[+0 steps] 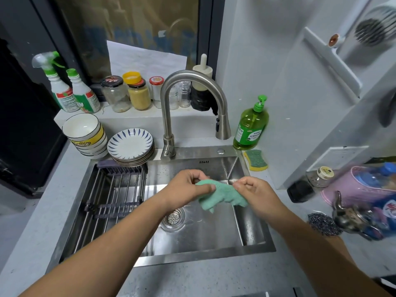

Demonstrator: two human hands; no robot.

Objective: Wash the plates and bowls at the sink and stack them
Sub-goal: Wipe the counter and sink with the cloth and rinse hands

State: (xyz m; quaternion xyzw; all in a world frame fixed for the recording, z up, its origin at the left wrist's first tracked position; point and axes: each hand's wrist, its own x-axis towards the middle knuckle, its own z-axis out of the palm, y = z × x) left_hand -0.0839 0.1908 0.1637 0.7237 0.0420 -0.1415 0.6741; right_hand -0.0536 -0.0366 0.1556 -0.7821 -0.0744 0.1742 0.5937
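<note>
both hands over sink: left hand and right hand pinch green cloth. bowls, plates stacked behind sink, probably washed already. basin holds no dishes.

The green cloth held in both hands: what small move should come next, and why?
Probably the left hand should let go and lift the top one of the plates. It and the right hand pinch the green cloth over the sink, which holds no dish; plates and bowls stand stacked behind its left corner. Whether they are washed, I cannot tell.
</note>
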